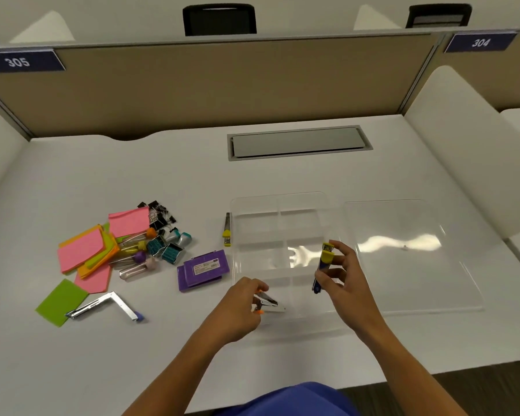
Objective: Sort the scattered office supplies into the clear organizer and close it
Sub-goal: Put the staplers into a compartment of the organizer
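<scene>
The clear organizer lies open on the white desk, its lid flat to the right. My right hand holds a blue and yellow stapler above the organizer's near right compartments. My left hand grips an orange staple remover at the organizer's near left corner. A yellow stapler lies just left of the organizer. Purple staple boxes, sticky notes, black binder clips, teal clips and push pins are scattered to the left.
An opened metal stapler lies beside a green note at the near left. A grey cable hatch sits at the back of the desk. Beige partition panels wall the desk.
</scene>
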The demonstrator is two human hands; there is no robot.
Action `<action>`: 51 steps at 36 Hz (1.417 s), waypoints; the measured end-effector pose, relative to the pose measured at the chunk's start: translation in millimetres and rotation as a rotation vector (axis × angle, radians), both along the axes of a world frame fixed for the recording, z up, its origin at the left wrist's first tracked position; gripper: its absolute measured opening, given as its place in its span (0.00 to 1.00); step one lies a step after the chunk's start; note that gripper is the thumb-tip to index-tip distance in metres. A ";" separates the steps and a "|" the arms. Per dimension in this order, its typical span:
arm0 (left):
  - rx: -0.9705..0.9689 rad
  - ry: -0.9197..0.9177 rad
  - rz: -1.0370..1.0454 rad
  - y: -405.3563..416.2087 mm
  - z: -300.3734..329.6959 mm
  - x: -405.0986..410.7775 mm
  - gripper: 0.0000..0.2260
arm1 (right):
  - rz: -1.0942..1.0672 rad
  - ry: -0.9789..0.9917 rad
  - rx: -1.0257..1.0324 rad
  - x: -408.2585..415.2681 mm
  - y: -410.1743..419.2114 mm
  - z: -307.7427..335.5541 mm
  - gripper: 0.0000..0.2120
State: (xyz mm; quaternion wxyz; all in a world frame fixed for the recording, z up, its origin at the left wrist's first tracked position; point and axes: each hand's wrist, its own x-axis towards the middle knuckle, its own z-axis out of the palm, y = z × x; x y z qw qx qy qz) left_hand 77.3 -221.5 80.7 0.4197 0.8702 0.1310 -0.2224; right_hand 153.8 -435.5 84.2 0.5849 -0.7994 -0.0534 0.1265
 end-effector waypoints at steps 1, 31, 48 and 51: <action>0.048 0.002 -0.035 -1.1 -0.2 -0.1 0.26 | -0.001 0.004 -0.002 0.2 -0.7 -0.2 0.27; 0.043 -0.193 0.483 34.2 1.3 -49.2 0.14 | 0.663 -0.435 -0.877 -10.7 85.2 -11.9 0.15; 0.076 -0.225 0.705 70.7 -5.8 -91.1 0.12 | 0.719 -0.437 -1.133 -15.7 99.7 -28.2 0.15; 0.084 -0.238 0.731 78.4 -9.0 -95.3 0.11 | 0.724 -0.429 -1.137 -11.9 104.1 -27.1 0.10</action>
